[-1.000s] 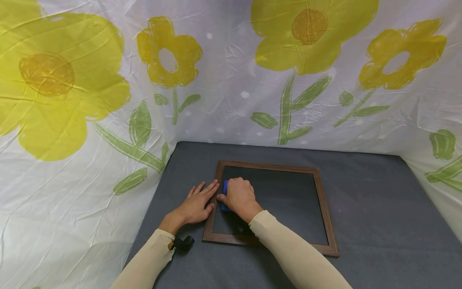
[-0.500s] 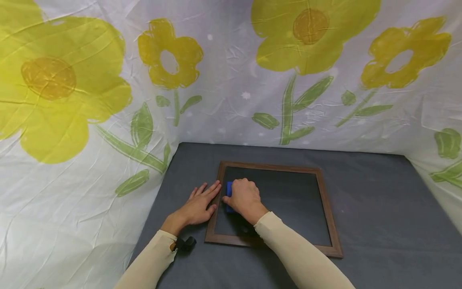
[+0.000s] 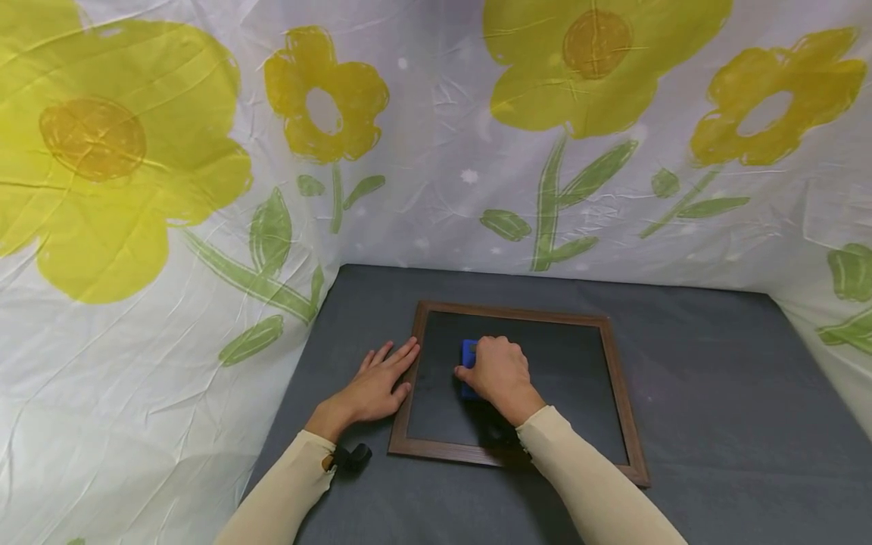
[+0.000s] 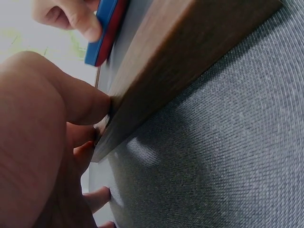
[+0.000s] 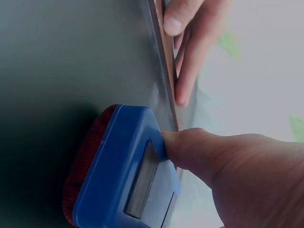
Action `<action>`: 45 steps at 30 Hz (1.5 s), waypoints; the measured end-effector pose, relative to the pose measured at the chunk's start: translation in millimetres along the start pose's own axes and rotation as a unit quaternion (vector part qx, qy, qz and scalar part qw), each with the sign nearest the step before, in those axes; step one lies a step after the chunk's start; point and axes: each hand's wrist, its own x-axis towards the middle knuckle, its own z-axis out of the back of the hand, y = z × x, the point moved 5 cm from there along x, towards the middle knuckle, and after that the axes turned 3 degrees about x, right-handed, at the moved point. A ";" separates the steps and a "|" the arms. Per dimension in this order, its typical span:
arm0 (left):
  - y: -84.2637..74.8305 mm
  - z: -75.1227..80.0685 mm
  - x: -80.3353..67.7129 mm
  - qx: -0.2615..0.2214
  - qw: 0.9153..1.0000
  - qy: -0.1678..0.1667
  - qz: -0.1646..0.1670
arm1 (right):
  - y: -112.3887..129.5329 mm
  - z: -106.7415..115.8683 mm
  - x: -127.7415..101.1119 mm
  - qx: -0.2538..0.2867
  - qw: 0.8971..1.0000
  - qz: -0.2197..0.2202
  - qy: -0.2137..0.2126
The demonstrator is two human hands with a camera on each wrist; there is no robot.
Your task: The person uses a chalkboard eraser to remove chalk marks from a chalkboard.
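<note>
A chalkboard [image 3: 565, 378] in a brown wooden frame [image 3: 518, 311] lies flat on the dark table. My right hand [image 3: 502, 375] grips a blue board eraser [image 3: 468, 352] over the left-middle of the board. In the right wrist view the eraser [image 5: 118, 156] shows a dark red felt underside towards the board, with the thumb against its blue body; the other fingers are hidden there. My left hand [image 3: 373, 387] rests at the frame's left side with straight, spread fingers. Close up in the left wrist view, that hand's thumb [image 4: 85, 102] touches the frame's edge [image 4: 142, 71].
Dark grey cloth covers the table [image 3: 715, 378]. A white curtain [image 3: 422, 189] printed with yellow flowers hangs behind and at both sides. A black strap-like device [image 3: 350, 457] sits at the left wrist.
My right hand has carried the eraser rightward across the board, away from the frame's left side. The left hand keeps its place on the frame. The head view has shifted slightly.
</note>
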 end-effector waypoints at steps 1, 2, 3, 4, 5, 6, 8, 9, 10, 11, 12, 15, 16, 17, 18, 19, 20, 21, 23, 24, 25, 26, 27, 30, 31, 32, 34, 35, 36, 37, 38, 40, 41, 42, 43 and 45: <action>-0.2 -0.1 0.2 0.002 1.000 0.001 0.000 | -4.3 1.6 -1.1 0.002 1.000 -0.005 0.000; -0.4 -0.2 0.5 0.002 1.000 0.000 0.000 | -8.8 2.8 -2.1 0.004 1.000 -0.009 0.001; -0.4 -0.3 0.7 0.003 1.000 0.000 0.000 | -13.3 3.9 -3.0 0.005 1.000 -0.013 0.002; -0.4 -0.5 0.9 0.003 1.000 0.001 0.000 | -17.7 5.1 -3.8 0.006 1.000 -0.016 0.003; -0.1 -0.9 1.3 0.004 1.000 0.001 0.000 | -22.0 6.1 -4.5 0.007 1.000 -0.017 0.003; 0.0 -1.2 1.6 0.005 1.000 0.001 0.000 | -26.2 7.2 -5.3 0.008 1.000 -0.020 0.004; 0.0 -1.5 1.7 0.002 1.000 -0.001 -0.002 | -34.7 9.1 -6.6 0.009 1.000 -0.025 0.006; -0.2 -1.4 1.8 0.001 1.000 -0.001 -0.002 | -39.0 10.0 -7.3 0.009 1.000 -0.027 0.007; -0.4 -1.5 1.8 0.000 1.000 -0.001 -0.003 | -43.2 11.3 -8.3 0.010 0.999 -0.029 0.008; -0.7 -1.4 1.8 0.000 1.000 -0.001 -0.003 | -47.6 12.7 -9.0 0.011 0.999 -0.031 0.008; -1.1 -1.2 1.6 -0.001 1.000 0.000 -0.003 | -52.3 14.0 -10.0 0.012 0.999 -0.034 0.009; -1.8 -1.0 1.5 -0.001 1.000 0.000 -0.004 | -66.6 19.0 -13.8 0.014 0.999 -0.042 0.009; -1.7 -1.0 1.3 -0.001 1.000 0.001 -0.003 | -71.2 20.9 -15.2 0.013 0.999 -0.045 0.008; -1.4 -1.0 1.3 -0.002 1.000 0.001 -0.004 | -75.7 22.6 -16.4 0.012 0.999 -0.048 0.007; -1.0 -1.1 1.3 -0.002 1.000 0.000 -0.004 | -80.0 24.3 -17.6 0.012 0.999 -0.051 0.007; -0.5 -1.0 1.0 -0.001 1.000 -0.001 -0.003 | -84.0 26.1 -18.7 0.011 0.998 -0.053 0.008; 0.2 -0.9 0.5 -0.001 1.000 -0.003 -0.003 | -87.7 27.7 -19.8 0.012 0.998 -0.055 0.008; 0.9 -0.7 0.0 -0.001 1.000 -0.004 -0.001 | -91.2 29.4 -20.5 0.011 0.998 -0.057 0.008; 2.2 -0.2 -1.3 0.000 1.000 -0.005 0.002 | -98.1 32.4 -21.9 0.010 0.998 -0.059 0.010; 2.5 0.0 -1.9 0.000 1.000 -0.007 0.002 | -101.6 34.0 -22.6 0.009 0.998 -0.061 0.010; 2.7 0.1 -2.3 0.001 1.000 -0.007 0.003 | -105.4 35.5 -23.5 0.008 0.998 -0.063 0.011; 2.9 0.1 -2.4 0.000 1.000 -0.007 0.003 | -109.4 37.0 -24.5 0.008 0.998 -0.066 0.011; 2.9 -0.1 -2.4 0.000 1.000 -0.004 0.004 | -113.6 38.6 -25.4 0.006 0.997 -0.070 0.012; 2.2 -0.6 -1.5 -0.005 1.000 0.000 0.005 | -127.2 43.4 -28.9 0.002 0.996 -0.084 0.016; 2.0 -0.8 -1.2 -0.008 1.000 0.002 0.005 | -131.9 44.8 -29.9 0.002 0.996 -0.087 0.017; 1.7 -0.8 -0.9 -0.010 1.000 0.002 0.006 | -136.6 46.1 -30.7 0.001 0.996 -0.091 0.019; 1.0 -0.7 -0.6 -0.013 1.000 0.002 0.006 | -145.6 48.3 -32.5 -0.003 0.995 -0.097 0.021; 0.8 -0.7 -0.5 -0.013 1.000 0.003 0.006 | -150.0 49.3 -33.3 -0.004 0.995 -0.100 0.022; 0.5 -0.7 -0.4 -0.012 1.000 0.004 0.006 | -154.5 50.0 -34.0 -0.005 0.994 -0.103 0.023; 0.4 -0.8 -0.5 -0.012 1.000 0.005 0.006 | -158.6 50.8 -34.9 -0.004 0.994 -0.106 0.023; 0.4 -1.0 -0.4 -0.012 1.000 0.005 0.006 | -162.5 51.7 -35.8 -0.004 0.994 -0.108 0.024; 0.3 -1.6 -0.3 -0.012 1.000 0.005 0.005 | -169.7 54.1 -37.8 -0.002 0.993 -0.113 0.026; 0.2 -1.8 -0.2 -0.012 1.000 0.005 0.005 | -172.8 55.7 -39.0 0.001 0.993 -0.114 0.027; 0.2 -2.0 -0.1 -0.012 1.000 0.006 0.005 | -175.8 57.2 -40.0 0.001 0.993 -0.116 0.028; 0.0 -2.1 -0.1 -0.013 1.000 0.006 0.005 | -178.5 58.8 -41.1 0.002 0.993 -0.117 0.028; -0.5 -2.3 0.1 -0.013 1.000 0.006 0.005 | -183.2 61.5 -42.7 0.001 0.992 -0.120 0.029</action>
